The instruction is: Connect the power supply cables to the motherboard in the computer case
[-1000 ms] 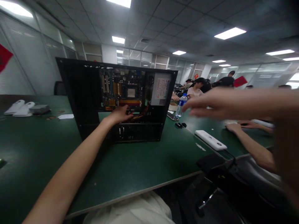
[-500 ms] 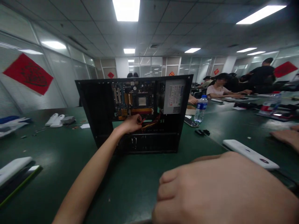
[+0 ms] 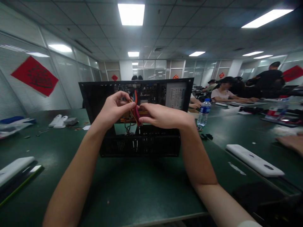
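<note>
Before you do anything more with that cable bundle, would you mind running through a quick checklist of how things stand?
1. Both hands on the wires: ok. The left hand and right hand pinch the coloured wire bundle between them.
2. Bundle free of the open computer case: cannot tell; the hands hide where the wires run.
3. Connector end visible: cannot tell, fingers cover it.
4. Case steady on the green table: ok, it stands upright.
5. Water bottle away from the case: ok, upright to its right, apart.
6. White device clear of the arms: ok.

Single head-worn view, facing forward and slightly down, close over green table (image 3: 142,189)
</note>
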Demonstrator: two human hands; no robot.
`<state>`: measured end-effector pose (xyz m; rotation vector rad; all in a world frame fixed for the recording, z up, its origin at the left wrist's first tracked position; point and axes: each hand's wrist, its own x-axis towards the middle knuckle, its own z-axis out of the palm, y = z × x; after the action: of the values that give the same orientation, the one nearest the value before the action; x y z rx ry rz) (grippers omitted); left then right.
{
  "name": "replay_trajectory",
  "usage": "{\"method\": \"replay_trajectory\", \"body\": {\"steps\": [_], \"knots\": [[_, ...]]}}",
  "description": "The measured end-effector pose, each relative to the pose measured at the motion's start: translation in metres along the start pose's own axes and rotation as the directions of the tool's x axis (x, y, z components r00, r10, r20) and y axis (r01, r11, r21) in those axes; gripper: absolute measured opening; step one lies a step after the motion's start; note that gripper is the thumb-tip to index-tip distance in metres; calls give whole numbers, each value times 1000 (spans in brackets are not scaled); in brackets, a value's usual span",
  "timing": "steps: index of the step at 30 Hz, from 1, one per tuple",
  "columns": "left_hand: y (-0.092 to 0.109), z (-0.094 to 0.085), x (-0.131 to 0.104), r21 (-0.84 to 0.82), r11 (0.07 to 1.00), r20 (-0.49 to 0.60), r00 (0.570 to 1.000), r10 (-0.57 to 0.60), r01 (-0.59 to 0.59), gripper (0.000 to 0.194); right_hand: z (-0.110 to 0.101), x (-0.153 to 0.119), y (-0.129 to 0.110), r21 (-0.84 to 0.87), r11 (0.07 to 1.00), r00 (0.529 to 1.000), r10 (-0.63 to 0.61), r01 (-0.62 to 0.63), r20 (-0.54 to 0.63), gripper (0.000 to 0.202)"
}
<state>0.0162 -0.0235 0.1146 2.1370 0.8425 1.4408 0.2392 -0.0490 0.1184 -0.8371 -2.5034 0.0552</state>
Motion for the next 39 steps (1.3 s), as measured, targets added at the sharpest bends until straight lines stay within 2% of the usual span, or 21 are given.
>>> {"method": "replay_trajectory", "body": {"steps": [4, 6, 12, 16, 21, 25, 27, 30, 32, 34, 36, 39], "knots": [[10, 3, -7, -11, 999, 40, 998, 47, -47, 34, 9, 19, 11, 56, 998, 981, -31, 21, 191, 38], [10, 4, -7, -13, 998, 60, 997, 56, -55, 33, 6, 20, 12, 136, 990, 973, -66, 36, 221, 45], [7, -5, -6, -9, 1000, 145, 989, 7, -6, 40, 1, 15, 15, 476, 879, 995, -25, -24, 96, 48], [5, -16, -7, -16, 997, 251, 966, -65, 72, 57, 0, 14, 17, 583, 812, 999, -2, -23, 41, 41], [4, -28, -8, -3, 998, 325, 944, -62, 66, 73, -6, 5, 22, 586, 807, 988, -16, -78, 153, 40], [2, -32, -11, 129, 991, 360, 928, -91, 48, 77, -9, 0, 22, 543, 832, 980, 2, -112, 198, 46], [2, -30, -13, 179, 984, 388, 919, -77, 7, 74, -10, 0, 22, 517, 849, 979, 5, -111, 202, 49], [5, -24, -15, 125, 991, 453, 891, -22, -39, 60, -10, 1, 21, 495, 863, 979, -7, -97, 204, 49], [7, -21, -15, 62, 997, 435, 900, 21, -53, 56, -8, 3, 21, 497, 865, 982, -21, -76, 185, 46], [9, -21, -15, 37, 998, 373, 927, 42, -60, 61, -6, 4, 20, 507, 861, 988, -31, -52, 153, 44], [10, -21, -15, 56, 997, 326, 945, 35, -56, 72, -3, 6, 20, 517, 855, 992, -23, -46, 125, 43], [13, -22, -17, 127, 989, 327, 945, 34, -79, 79, 3, 11, 21, 524, 849, 995, 10, -63, 104, 43]]}}
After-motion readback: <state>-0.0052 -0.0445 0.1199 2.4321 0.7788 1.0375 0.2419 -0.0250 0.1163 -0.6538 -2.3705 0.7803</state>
